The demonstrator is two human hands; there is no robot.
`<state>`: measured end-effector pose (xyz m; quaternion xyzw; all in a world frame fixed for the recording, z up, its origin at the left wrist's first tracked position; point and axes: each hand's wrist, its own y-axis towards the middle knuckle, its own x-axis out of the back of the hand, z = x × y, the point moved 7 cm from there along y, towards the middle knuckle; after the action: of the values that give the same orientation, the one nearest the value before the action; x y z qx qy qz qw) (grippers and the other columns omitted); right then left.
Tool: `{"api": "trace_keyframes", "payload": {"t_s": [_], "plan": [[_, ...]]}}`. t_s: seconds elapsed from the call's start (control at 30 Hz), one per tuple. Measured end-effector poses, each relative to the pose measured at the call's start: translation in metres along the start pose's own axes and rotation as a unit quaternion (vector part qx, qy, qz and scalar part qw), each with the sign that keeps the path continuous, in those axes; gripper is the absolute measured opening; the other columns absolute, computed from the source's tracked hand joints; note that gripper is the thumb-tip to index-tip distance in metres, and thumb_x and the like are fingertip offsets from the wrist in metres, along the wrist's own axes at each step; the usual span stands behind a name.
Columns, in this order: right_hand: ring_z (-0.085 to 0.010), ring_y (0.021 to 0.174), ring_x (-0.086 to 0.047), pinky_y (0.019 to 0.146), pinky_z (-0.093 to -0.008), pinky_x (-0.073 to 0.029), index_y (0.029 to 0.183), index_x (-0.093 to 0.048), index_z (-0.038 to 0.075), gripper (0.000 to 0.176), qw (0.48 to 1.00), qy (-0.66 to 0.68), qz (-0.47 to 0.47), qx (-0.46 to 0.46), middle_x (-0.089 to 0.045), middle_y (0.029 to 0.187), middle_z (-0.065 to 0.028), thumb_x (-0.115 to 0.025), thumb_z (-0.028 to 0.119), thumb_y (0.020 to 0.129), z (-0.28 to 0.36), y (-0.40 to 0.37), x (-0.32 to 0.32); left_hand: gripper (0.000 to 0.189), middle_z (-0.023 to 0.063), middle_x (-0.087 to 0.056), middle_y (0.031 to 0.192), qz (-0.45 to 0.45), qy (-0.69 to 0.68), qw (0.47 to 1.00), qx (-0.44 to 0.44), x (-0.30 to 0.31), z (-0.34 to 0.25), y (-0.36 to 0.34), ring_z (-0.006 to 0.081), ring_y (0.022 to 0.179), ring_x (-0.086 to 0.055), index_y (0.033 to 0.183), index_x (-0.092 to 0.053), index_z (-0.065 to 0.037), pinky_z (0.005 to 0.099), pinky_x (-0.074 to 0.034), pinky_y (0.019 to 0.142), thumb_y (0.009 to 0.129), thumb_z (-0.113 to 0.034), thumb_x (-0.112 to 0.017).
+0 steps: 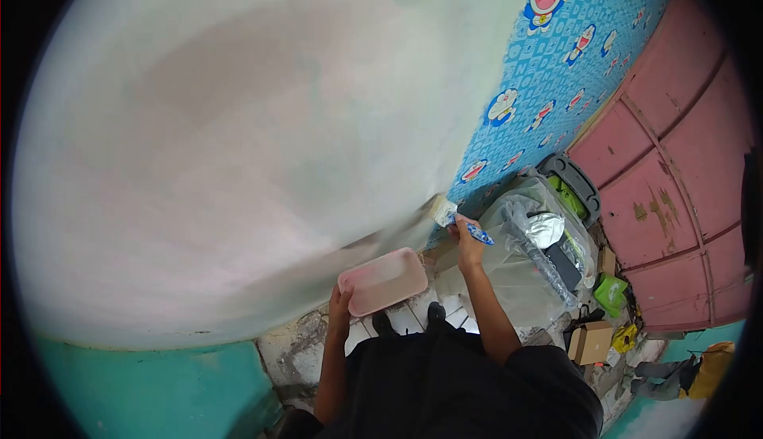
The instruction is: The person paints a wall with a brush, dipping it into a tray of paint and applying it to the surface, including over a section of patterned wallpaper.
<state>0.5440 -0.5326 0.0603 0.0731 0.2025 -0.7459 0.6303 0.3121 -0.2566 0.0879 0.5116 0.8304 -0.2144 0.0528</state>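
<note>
My left hand (340, 304) grips the left end of a shallow pink tray (385, 282), its fingers around the rim. Pale, whitish paint shows inside the tray. In my right hand (466, 240) is a brush (479, 233) with a blue and white handle. Its pale bristles touch or nearly touch the whitish wall (318, 121), close to where the blue patterned wallpaper (548, 81) begins. My fingers are closed round the handle.
Plastic sheeting (517, 272) covers items at the right, beside a grey plastic object (574, 187). A cardboard box (590, 343) and green bag (610, 294) lie on the floor. A pink panelled surface (675, 193) stands far right. Teal wall (151, 391) shows lower left.
</note>
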Motion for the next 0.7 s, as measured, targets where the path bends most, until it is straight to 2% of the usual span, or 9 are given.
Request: {"api": "trace_keyframes", "payload": {"t_s": [0.07,0.2,0.37,0.43,0.47,0.57,0.6,0.7], "plan": [[-0.0122,0.075,-0.064,0.071,-0.0247,-0.052,0.101,-0.064,-0.001,0.020,0.998,-0.039,0.025,0.032,-0.067,0.086,-0.0058,-0.069,0.015,0.090,0.028,-0.014,-0.003,0.049,0.0106,-0.058,0.122,0.000,0.012,1.000,-0.002,-0.002,0.004,0.004,0.0190,0.113,-0.055,0.131,-0.049,0.000,0.0323,-0.043,0.097,0.094,-0.030,-0.057],[-0.0097,0.075,-0.063,0.068,-0.0235,-0.051,0.089,-0.068,-0.002,0.013,0.973,-0.161,0.140,0.091,-0.067,0.083,-0.0058,-0.072,0.010,0.087,0.100,-0.054,-0.041,0.048,0.0106,-0.059,0.120,0.003,0.029,1.000,-0.001,-0.005,0.013,0.009,0.0185,0.110,-0.055,0.129,-0.050,0.001,0.0322,-0.043,0.096,0.094,-0.031,-0.058],[-0.0109,0.069,-0.065,0.065,-0.0271,-0.052,0.086,-0.067,-0.005,0.015,0.900,-0.288,0.293,0.146,-0.070,0.077,-0.0071,-0.073,0.009,0.084,0.137,-0.098,-0.088,0.051,0.0113,-0.058,0.120,0.023,0.043,0.999,-0.003,-0.023,0.007,0.010,0.0182,0.111,-0.055,0.131,-0.048,0.000,0.0320,-0.042,0.097,0.092,-0.031,-0.061],[-0.0123,0.066,-0.065,0.064,-0.0285,-0.053,0.086,-0.067,-0.005,0.016,0.851,-0.354,0.335,0.197,-0.071,0.075,-0.0085,-0.073,0.009,0.084,0.137,-0.115,-0.107,0.051,0.0113,-0.058,0.121,0.029,0.037,0.999,0.009,-0.026,0.007,0.010,0.0182,0.113,-0.054,0.131,-0.048,0.000,0.0321,-0.041,0.098,0.092,-0.030,-0.061],[-0.0193,0.063,-0.067,0.061,-0.0316,-0.052,0.085,-0.067,-0.004,0.020,0.846,-0.352,0.344,0.206,-0.070,0.073,-0.0125,-0.074,0.014,0.083,0.125,-0.116,-0.110,0.051,0.0113,-0.057,0.122,0.031,0.034,0.999,0.016,-0.028,0.008,0.010,0.0182,0.113,-0.054,0.131,-0.047,0.000,0.0321,-0.041,0.099,0.092,-0.030,-0.061],[-0.0193,0.071,-0.068,0.067,-0.0299,-0.053,0.084,-0.068,-0.003,0.021,0.795,-0.460,0.366,0.146,-0.071,0.081,-0.0147,-0.075,0.016,0.083,0.105,-0.122,-0.120,0.052,0.0113,-0.056,0.124,0.043,0.026,0.999,0.006,-0.032,0.008,0.008,0.0183,0.115,-0.053,0.133,-0.047,0.000,0.0321,-0.040,0.099,0.093,-0.030,-0.061],[-0.0230,0.069,-0.068,0.066,-0.0304,-0.053,0.083,-0.068,-0.003,0.023,0.790,-0.451,0.373,0.183,-0.070,0.080,-0.0158,-0.076,0.019,0.082,0.101,-0.124,-0.124,0.053,0.0115,-0.056,0.124,0.043,0.028,0.999,0.006,-0.031,0.008,0.007,0.0184,0.116,-0.053,0.133,-0.046,0.000,0.0320,-0.040,0.100,0.093,-0.030,-0.061],[-0.0316,0.067,-0.066,0.064,-0.0367,-0.051,0.084,-0.070,0.001,0.021,0.795,-0.457,0.372,0.142,-0.068,0.076,-0.0170,-0.074,0.021,0.081,0.086,-0.125,-0.123,0.055,0.0118,-0.056,0.126,0.046,0.026,0.999,0.010,-0.032,0.010,0.006,0.0187,0.116,-0.052,0.135,-0.046,0.001,0.0319,-0.040,0.100,0.092,-0.030,-0.062]]}}
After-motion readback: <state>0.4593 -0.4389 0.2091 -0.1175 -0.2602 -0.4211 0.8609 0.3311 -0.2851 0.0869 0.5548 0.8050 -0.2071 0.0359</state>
